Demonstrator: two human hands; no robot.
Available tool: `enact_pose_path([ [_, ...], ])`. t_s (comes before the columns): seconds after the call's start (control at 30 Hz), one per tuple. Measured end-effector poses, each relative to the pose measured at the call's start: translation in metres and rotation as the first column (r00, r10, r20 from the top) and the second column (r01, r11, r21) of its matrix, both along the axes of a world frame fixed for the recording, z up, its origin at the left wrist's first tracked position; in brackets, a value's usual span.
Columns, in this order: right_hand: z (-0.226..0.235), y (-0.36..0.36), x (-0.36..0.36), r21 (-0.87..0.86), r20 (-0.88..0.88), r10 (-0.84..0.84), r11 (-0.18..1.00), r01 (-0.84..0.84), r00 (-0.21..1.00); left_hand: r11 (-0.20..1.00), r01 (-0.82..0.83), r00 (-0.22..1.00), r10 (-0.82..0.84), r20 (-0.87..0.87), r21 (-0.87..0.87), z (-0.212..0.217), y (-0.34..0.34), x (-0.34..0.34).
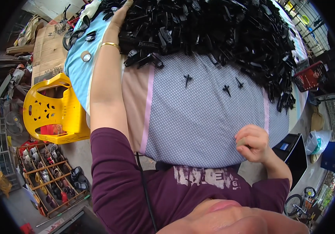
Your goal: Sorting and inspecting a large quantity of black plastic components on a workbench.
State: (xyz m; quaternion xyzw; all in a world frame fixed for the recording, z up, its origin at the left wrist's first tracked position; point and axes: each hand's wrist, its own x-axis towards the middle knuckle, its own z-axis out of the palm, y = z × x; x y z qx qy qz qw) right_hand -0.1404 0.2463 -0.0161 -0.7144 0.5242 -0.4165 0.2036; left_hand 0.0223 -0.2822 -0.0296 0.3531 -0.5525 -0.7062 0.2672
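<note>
A big heap of small black plastic pieces, too jumbled to name their kind, covers the far part of the cloth-covered table. My left hand, with a gold bangle at the wrist, stretches to the heap's far left side. Its fingers are mostly out of sight at the picture's top. Over the near right part of the cloth, my right hand is raised with its fingers curled in. Whatever may be inside that grip is hidden. Between the heap and me lie three loose black pieces, one of them a spiky black piece.
Left of the table stands a yellow plastic chair, with a wooden rack of shoes below it. A roll of tape lies on the light-blue cloth. To the right are a dark red box and a white plastic bag.
</note>
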Motion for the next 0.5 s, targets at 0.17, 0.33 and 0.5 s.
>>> enact_pose_path([
  [0.17, 0.006, -0.006, 0.003, 0.083, -0.012, 0.006, 0.997, -0.005, 1.0, 0.987, -0.072, 0.996, 0.065, -0.055, -0.145, -0.003, 0.031, 0.0],
  [0.33, 0.022, -0.038, -0.027, -0.238, -0.396, -0.464, 0.885, 0.4, 0.792, 0.879, -0.239, 0.954, 0.293, 0.072, -0.413, -0.004, 0.057, -0.009],
  [0.5, 0.024, -0.06, -0.077, -0.441, -0.595, -0.69, 0.71, 0.549, 0.413, 0.558, -0.177, 0.948, 0.317, 0.012, -0.811, 0.021, 0.128, -0.028],
])
